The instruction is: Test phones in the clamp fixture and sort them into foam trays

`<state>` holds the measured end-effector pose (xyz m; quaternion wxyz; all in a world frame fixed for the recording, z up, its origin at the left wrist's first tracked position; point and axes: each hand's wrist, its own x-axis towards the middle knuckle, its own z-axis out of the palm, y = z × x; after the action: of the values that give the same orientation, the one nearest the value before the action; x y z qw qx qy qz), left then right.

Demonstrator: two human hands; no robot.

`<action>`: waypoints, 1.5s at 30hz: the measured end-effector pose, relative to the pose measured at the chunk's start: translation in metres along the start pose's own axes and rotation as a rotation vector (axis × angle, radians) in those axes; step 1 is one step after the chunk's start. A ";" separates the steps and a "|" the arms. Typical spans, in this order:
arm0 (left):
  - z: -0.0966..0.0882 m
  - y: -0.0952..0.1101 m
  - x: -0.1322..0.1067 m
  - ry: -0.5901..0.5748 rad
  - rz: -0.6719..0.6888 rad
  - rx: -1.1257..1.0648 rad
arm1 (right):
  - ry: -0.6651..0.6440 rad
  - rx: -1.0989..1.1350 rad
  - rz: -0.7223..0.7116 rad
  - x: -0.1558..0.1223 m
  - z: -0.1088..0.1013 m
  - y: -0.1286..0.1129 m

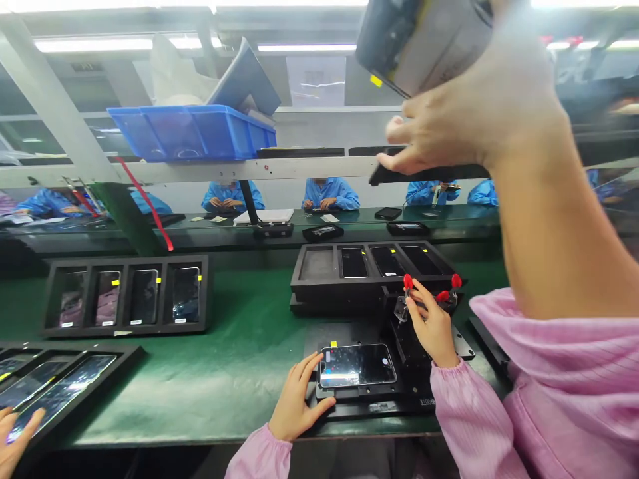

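Observation:
A smartphone (358,367) lies screen up in a black fixture (377,404), with a yellow tab at its top edge. My left hand (299,398) rests at the fixture's left end, thumb and fingers apart, fingertips touching the phone's corner. My right hand (432,326) is closed around a toggle clamp lever (408,282) with a red knob, on the right side of the fixture. More red-knobbed levers (455,282) stand just behind that hand. Part of the clamp is hidden by my fingers.
Behind the fixture, stacked black trays (319,296) hold phones. Another phone tray (128,329) stands left. A co-worker's hand (20,432) touches a phone at lower left. A co-worker's arm (539,199) in pink reaches across at right, holding a dark object. A blue bin (184,133) sits on the shelf.

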<state>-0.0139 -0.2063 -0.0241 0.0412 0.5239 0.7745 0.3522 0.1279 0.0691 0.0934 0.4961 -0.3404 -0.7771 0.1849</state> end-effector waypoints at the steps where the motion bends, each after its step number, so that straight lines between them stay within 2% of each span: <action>1: 0.000 -0.001 0.000 -0.003 -0.002 -0.002 | -0.025 0.065 -0.021 -0.012 -0.002 0.007; 3: 0.001 -0.002 0.000 -0.002 -0.005 -0.003 | -0.072 0.179 -0.064 -0.021 -0.005 0.012; 7: 0.001 -0.003 -0.001 -0.012 0.004 0.004 | -0.111 0.238 -0.088 -0.012 -0.003 0.012; 21: 0.008 -0.008 -0.002 -0.025 -0.021 0.046 | -0.168 0.158 -0.132 0.003 0.002 0.011; 24: 0.011 -0.002 0.002 -0.046 -0.033 0.073 | -0.181 0.147 -0.137 0.004 0.001 0.011; 28: 0.021 0.019 0.013 -0.105 -0.034 0.140 | -0.191 0.155 -0.138 0.004 0.001 0.011; 32: 0.032 0.035 0.022 -0.143 -0.047 0.102 | -0.206 0.175 -0.144 0.003 -0.002 0.010; 36: 0.036 0.033 0.020 -0.109 -0.078 0.008 | -0.214 0.202 -0.157 0.002 -0.007 0.007; 40: 0.029 0.025 0.014 -0.089 -0.123 -0.133 | -0.225 0.238 -0.165 0.001 -0.010 0.004; 45: 0.025 0.019 0.015 0.048 -0.202 -0.253 | -0.244 0.257 -0.164 0.002 -0.012 0.002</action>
<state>0.0053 -0.1775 -0.0266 0.1234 0.4252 0.7735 0.4535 0.1388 0.0712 0.0983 0.4510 -0.1850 -0.8265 0.2816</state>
